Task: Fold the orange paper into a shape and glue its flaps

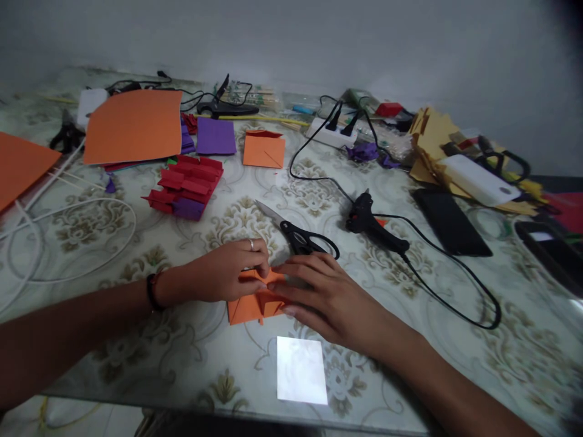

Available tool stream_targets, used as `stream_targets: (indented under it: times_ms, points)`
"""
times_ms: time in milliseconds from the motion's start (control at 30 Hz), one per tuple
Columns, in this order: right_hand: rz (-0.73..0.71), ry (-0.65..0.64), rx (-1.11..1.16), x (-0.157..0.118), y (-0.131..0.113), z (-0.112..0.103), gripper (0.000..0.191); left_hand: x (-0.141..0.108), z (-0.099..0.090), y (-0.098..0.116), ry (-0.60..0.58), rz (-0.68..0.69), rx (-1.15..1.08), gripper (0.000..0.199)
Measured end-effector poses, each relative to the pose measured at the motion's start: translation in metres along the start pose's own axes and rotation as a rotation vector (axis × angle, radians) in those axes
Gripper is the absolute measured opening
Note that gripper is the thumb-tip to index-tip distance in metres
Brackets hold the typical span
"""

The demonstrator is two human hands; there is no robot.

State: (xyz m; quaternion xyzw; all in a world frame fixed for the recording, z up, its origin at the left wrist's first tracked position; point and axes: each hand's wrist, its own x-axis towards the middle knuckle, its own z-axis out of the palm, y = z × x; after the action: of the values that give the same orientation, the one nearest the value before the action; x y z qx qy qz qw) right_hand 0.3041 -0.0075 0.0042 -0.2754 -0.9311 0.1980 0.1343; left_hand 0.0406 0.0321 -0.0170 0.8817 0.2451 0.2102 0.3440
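Observation:
A folded piece of orange paper (246,308) lies on the patterned table near its front, with a raised fold along its middle. My left hand (228,270), wearing a ring, bends over its upper part with the fingers closed on the paper. From the right, my right hand (323,291) lays its stretched fingers over the paper's right side, hiding part of it. Just beyond my hands rest scissors with black handles (298,233), blades pointing away to the left. A white square (301,370) lies or shines on the table below the paper.
A black glue gun (376,224) with a looping cord stands to the right, beside a black phone (450,221). Folded red paper pieces (189,182), a purple square (216,136) and an orange folded square (264,150) sit farther back. A white power strip (330,133) is behind.

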Motion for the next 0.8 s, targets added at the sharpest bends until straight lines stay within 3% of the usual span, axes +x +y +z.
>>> stream_targets:
  times_ms: [233,400,800]
  points:
    - [0.054,0.044,-0.047,0.0011,-0.0005,-0.0030,0.031,-0.0008,0.0013,0.0031,0.022,-0.093,0.098,0.013]
    - [0.099,0.090,-0.082,0.0000,0.0030,-0.0003,0.032,-0.0002,-0.0003,0.0017,0.079,-0.177,0.217,0.035]
    - [0.137,0.134,-0.137,-0.0027,0.0077,0.0061,0.030,-0.0036,0.0014,-0.0025,0.068,-0.108,0.242,0.043]
